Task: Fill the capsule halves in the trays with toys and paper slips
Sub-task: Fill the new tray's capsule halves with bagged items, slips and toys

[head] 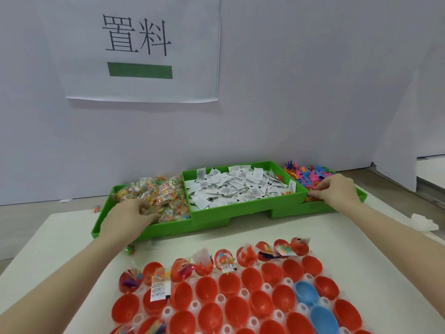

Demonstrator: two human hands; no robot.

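Green bins (245, 208): moulded plastic, smooth, slight sheen. Red capsule halves (207, 289) and blue capsule halves (305, 292): glossy, smooth plastic. Holder tray (243, 292): translucent white plastic. Toy packets (159, 196): clear, crinkled, shiny film. Slips (236, 186): matt white printed paper. Loose toys (308, 174): bright, rubbery-looking plastic. Wall sign (142, 49): matt paper. Work mat (72, 235): matt off-white. Table (36, 210): wood-look surface.
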